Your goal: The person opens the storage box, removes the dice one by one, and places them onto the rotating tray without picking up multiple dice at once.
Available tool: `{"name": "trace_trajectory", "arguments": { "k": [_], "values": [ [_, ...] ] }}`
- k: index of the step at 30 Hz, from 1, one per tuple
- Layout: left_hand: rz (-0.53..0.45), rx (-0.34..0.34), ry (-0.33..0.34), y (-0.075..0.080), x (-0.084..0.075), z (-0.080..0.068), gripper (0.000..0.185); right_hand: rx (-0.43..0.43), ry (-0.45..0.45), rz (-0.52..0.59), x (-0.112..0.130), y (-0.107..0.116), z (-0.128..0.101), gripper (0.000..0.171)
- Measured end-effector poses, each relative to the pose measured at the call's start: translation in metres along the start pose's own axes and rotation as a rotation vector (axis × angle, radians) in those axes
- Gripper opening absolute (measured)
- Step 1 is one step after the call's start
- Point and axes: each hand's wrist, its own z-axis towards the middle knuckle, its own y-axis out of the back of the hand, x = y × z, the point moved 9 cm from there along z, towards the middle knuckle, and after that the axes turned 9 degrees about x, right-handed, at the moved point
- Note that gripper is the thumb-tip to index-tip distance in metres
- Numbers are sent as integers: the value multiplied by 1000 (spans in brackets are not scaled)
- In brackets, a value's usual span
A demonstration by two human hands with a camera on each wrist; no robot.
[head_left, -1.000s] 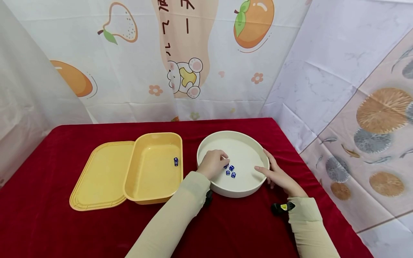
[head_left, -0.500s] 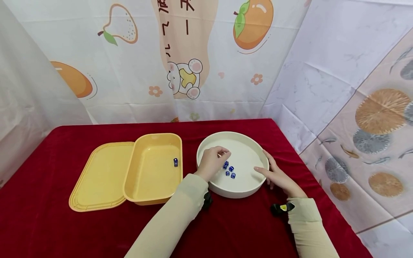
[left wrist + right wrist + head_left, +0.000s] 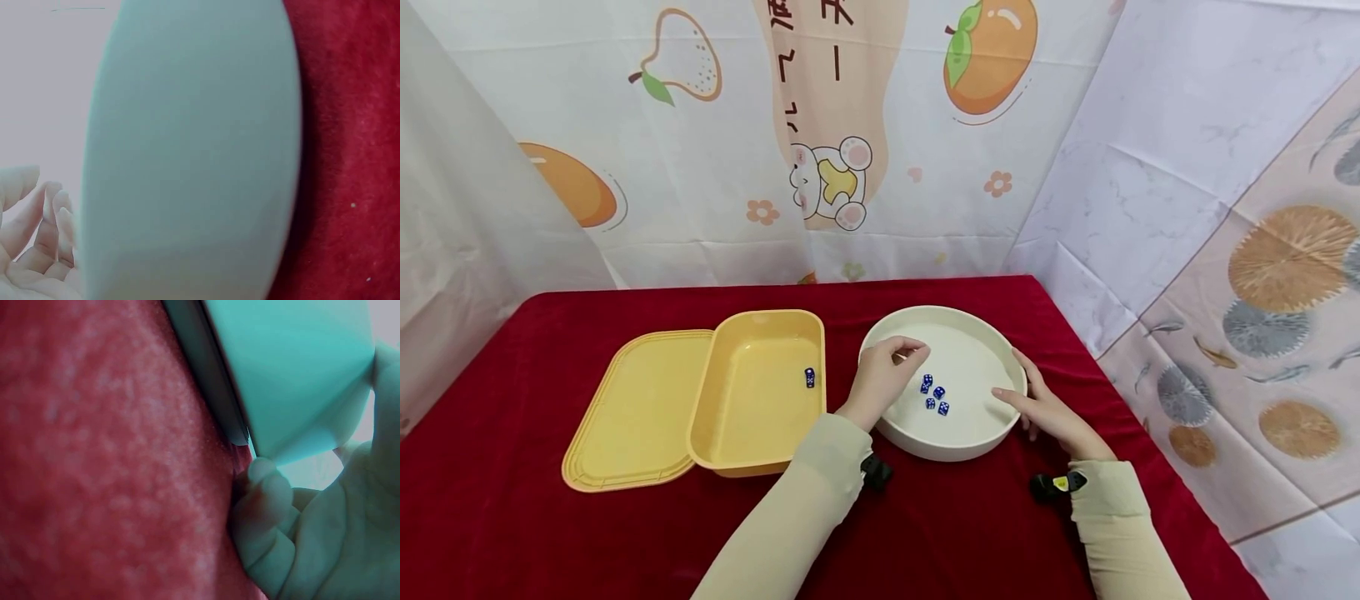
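Gripping white bowl (image 3: 947, 433) rim: right hand (image 3: 1048, 410) | left hand (image 3: 880, 377) curled (contents unclear) above dice (image 3: 934, 393)

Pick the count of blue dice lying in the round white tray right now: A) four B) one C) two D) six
A: the head view shows four blue dice clustered on the floor of the round white tray, beside the left hand; a fifth die lies apart in the yellow box.

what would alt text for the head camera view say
A person's left hand hovers over four blue dice in a round white tray, the right hand holding its rim. One blue die lies in a yellow bin.
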Motion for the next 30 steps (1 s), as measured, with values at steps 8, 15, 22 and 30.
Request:
{"name": "trace_trajectory", "arguments": {
  "k": [8, 15, 22, 30],
  "values": [
    [-26, -38, -3, 18, -4, -10, 24, 0, 3, -2, -2, 1, 1, 91],
    [-49, -19, 53, 35, -2, -15, 27, 1, 10, -8, 1, 0, 0, 91],
    [-165, -23, 91, 57, 0, -15, 28, 4, 16, -13, 2, -1, -1, 92],
    [-221, -25, 57, 78, -14, -12, 26, 0, 7, -8, 1, -1, -1, 92]
  ]
}}
